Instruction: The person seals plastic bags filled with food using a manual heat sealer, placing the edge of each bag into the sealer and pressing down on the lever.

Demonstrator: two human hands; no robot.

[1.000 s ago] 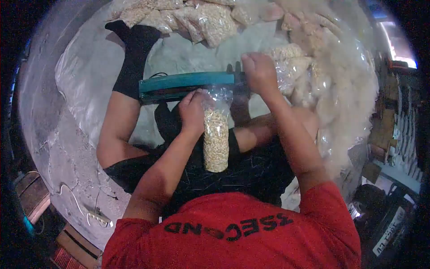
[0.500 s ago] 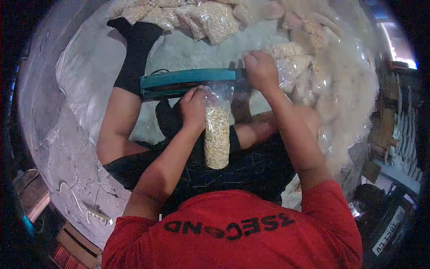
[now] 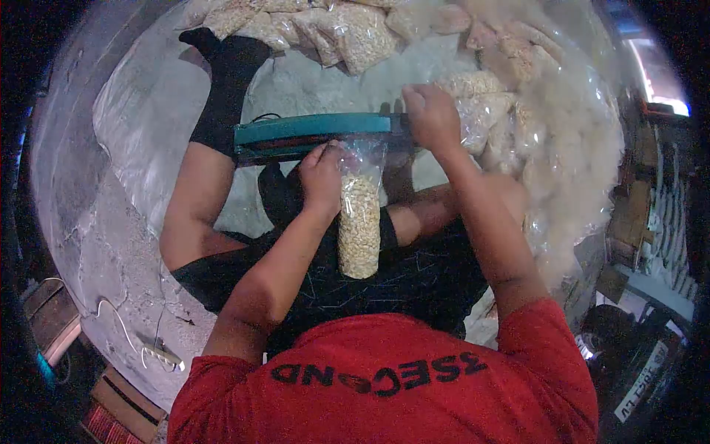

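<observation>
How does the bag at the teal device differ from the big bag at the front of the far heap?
The held bag is a slim, straight column; the heaped bag looks broader and more crumpled. The held bag has its top pinched by the left hand at the teal device, while the heaped bag lies among others. Both are clear and filled with pale pieces.

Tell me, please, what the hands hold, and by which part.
The left hand holds the clear bag by its upper left edge; the right hand grips the right end of the teal sealer.
</observation>
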